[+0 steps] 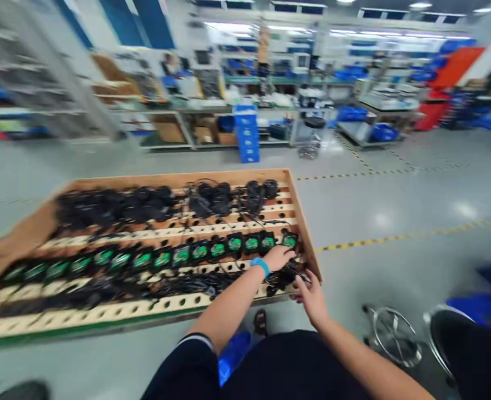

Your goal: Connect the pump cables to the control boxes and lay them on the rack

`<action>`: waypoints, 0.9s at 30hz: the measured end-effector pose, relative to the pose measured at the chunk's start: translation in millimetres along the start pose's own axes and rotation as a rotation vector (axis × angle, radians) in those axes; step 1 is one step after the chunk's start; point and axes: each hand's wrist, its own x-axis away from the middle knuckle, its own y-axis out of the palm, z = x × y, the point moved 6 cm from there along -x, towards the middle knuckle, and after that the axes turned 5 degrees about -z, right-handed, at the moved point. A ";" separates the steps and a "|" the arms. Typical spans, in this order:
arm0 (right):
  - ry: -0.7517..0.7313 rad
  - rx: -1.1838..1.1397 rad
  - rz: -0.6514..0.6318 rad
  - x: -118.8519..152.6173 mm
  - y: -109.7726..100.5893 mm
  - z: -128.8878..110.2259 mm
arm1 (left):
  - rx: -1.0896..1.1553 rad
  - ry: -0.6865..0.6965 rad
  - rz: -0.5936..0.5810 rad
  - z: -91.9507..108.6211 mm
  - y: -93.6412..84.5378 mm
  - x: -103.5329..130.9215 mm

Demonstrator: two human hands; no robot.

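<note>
Left hand [279, 257] was palm-down at the right end of the surface [303, 222], with a blue wristband [261, 266] on its wrist. Its fingertips were hidden; could not tell if they were spread, pressed together or pinching. Right hand [312, 294] was just beside it, over the near right corner, thumb and fingers bent next to a bunch of black cables [287, 273]. Blurry there: probably touching the cables, but could not tell if it pinched them. That bunch lay between the two hands.

Just beyond the left hand was the last green board [289, 240] in its black case. More green boards [218, 249] ran leftward in a row. More cables [199, 283] lay along the near side; dark round parts [216, 200] sat in clusters at the far side.

Further out: chrome stool base [395, 336] at right, striped tape [362, 243] on the floor, stacked blue bins [247, 133] beyond the surface.
</note>
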 end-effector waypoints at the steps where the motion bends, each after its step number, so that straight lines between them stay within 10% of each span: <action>1: 0.008 0.072 -0.020 -3.4 5.8 -1.3 | 0.033 0.022 -0.007 -5.9 1.0 -3.2; 9: 0.071 0.541 0.016 -1.1 8.9 -6.4 | 0.240 0.071 -0.003 -12.5 5.5 8.3; 16: -0.382 1.351 0.190 33.6 28.0 -100.0 | 0.317 0.058 -0.006 -22.4 -3.1 12.7; 27: -0.006 1.656 -0.071 -74.4 42.4 -128.0 | 0.108 -0.022 0.103 -13.4 -0.6 37.9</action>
